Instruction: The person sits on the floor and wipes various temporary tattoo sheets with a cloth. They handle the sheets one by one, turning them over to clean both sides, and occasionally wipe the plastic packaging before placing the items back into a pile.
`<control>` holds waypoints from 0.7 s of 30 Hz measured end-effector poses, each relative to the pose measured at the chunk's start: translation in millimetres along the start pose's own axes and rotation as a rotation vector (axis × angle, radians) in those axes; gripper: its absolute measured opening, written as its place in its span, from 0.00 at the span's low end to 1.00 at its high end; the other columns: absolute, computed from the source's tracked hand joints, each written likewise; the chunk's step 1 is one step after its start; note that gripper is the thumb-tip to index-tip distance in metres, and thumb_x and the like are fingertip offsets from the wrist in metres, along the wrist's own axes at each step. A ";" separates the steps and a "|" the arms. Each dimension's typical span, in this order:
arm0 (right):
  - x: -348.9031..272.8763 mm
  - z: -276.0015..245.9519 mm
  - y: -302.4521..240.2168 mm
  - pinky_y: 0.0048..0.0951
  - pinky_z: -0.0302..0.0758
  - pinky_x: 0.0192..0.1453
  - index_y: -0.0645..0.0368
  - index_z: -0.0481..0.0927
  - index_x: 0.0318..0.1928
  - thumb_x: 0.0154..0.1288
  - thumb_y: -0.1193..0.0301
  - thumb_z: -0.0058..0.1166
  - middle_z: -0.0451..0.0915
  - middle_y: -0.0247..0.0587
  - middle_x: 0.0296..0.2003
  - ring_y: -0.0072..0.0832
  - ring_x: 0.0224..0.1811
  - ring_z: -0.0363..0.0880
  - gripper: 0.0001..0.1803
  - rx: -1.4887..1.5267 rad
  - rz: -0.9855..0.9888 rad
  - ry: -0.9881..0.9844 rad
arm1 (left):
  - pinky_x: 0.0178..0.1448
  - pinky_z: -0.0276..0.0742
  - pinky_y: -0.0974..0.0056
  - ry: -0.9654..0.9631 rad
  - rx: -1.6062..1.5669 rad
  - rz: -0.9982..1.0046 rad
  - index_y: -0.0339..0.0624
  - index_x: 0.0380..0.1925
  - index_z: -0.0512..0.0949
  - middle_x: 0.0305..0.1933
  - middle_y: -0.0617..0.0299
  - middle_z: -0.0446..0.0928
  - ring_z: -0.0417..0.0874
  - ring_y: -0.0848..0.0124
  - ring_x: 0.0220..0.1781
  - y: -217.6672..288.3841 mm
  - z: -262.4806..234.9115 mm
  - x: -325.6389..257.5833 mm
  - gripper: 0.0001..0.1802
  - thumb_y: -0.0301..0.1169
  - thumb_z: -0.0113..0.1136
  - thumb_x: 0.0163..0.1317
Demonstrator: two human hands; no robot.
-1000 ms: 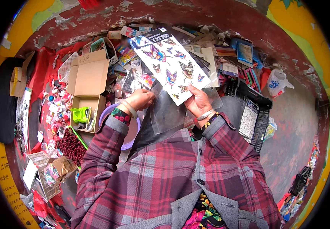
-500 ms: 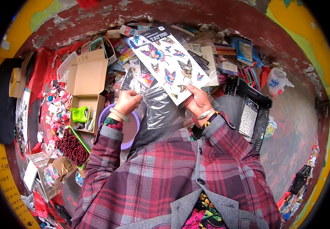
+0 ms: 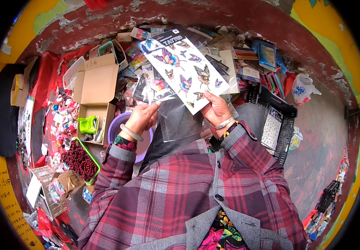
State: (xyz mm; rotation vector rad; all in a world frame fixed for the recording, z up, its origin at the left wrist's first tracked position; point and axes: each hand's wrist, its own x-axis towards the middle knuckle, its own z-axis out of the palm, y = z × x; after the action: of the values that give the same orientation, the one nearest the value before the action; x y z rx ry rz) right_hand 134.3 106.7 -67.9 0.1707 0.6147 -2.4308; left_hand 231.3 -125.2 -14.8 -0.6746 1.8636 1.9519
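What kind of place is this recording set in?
Probably a small goods stall on the ground: the right hand holds a white butterfly sticker sheet, beside an open cardboard box and a green tray of dark red beads.

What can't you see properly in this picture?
- Head view: the lower end of the butterfly sticker sheet is covered by the right hand.
- How far the clear plastic sleeve reaches is unclear; it is see-through, and the left hand covers its edge.
- The purple bowl is mostly behind the left wrist.
- The small goods heaped beyond the cardboard box are too small to tell apart.
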 end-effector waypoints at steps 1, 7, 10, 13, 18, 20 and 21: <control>-0.2 0.0 0.2 0.42 0.70 0.61 0.64 0.65 0.58 0.65 0.78 0.48 0.74 0.46 0.53 0.37 0.54 0.74 0.21 0.008 -0.001 -0.011 | 0.13 0.50 0.74 0.006 0.021 -0.014 0.44 0.12 0.69 0.09 0.68 0.64 0.59 0.80 0.08 -1.0 3.1 -3.4 0.24 0.44 0.53 0.65; -1.0 2.3 -0.8 0.43 0.70 0.60 0.64 0.65 0.58 0.64 0.78 0.49 0.74 0.47 0.53 0.38 0.54 0.74 0.21 -0.004 0.009 -0.006 | 0.12 0.51 0.74 0.013 0.069 -0.022 0.41 0.16 0.72 0.11 0.66 0.67 0.60 0.80 0.08 -17.8 9.8 0.4 0.19 0.39 0.54 0.64; -0.3 1.6 0.0 0.44 0.70 0.60 0.63 0.65 0.58 0.64 0.78 0.49 0.74 0.46 0.53 0.38 0.54 0.74 0.21 -0.005 0.000 -0.015 | 0.13 0.50 0.74 -0.022 -0.063 -0.024 0.42 0.16 0.73 0.11 0.67 0.66 0.60 0.81 0.09 -16.3 6.0 -3.2 0.16 0.35 0.55 0.62; -1.1 1.7 -0.3 0.43 0.70 0.60 0.63 0.66 0.58 0.64 0.78 0.49 0.74 0.46 0.53 0.38 0.55 0.74 0.21 -0.009 -0.004 -0.016 | 0.14 0.49 0.74 -0.097 -0.207 -0.044 0.45 0.17 0.71 0.11 0.68 0.65 0.59 0.81 0.10 -14.6 -12.7 -6.0 0.14 0.33 0.57 0.60; -0.4 2.9 -0.3 0.43 0.69 0.61 0.63 0.66 0.58 0.64 0.78 0.49 0.74 0.45 0.53 0.37 0.55 0.73 0.21 -0.018 0.003 -0.023 | 0.15 0.49 0.74 -0.151 -0.148 -0.058 0.45 0.16 0.71 0.11 0.68 0.66 0.59 0.80 0.10 -8.9 -31.3 -6.1 0.16 0.36 0.57 0.61; -0.3 1.3 -0.5 0.43 0.69 0.61 0.62 0.66 0.58 0.64 0.78 0.49 0.74 0.44 0.53 0.37 0.55 0.73 0.21 -0.018 0.003 -0.032 | 0.15 0.50 0.74 -0.125 -0.083 -0.039 0.44 0.16 0.72 0.11 0.67 0.66 0.60 0.80 0.10 -1.7 -26.9 -9.7 0.18 0.40 0.56 0.62; -0.3 1.1 -0.7 0.43 0.69 0.61 0.62 0.66 0.58 0.64 0.78 0.49 0.74 0.44 0.53 0.37 0.55 0.73 0.21 -0.018 0.003 -0.037 | 0.15 0.51 0.74 -0.106 -0.032 -0.039 0.44 0.16 0.72 0.11 0.67 0.67 0.61 0.79 0.10 3.1 -23.0 -14.7 0.20 0.42 0.55 0.63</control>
State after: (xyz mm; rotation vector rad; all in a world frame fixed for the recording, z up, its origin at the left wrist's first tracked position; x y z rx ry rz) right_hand 134.2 106.8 -66.6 0.1191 0.6193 -2.4190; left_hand 243.8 -147.3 -4.3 -0.5999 1.7468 1.9576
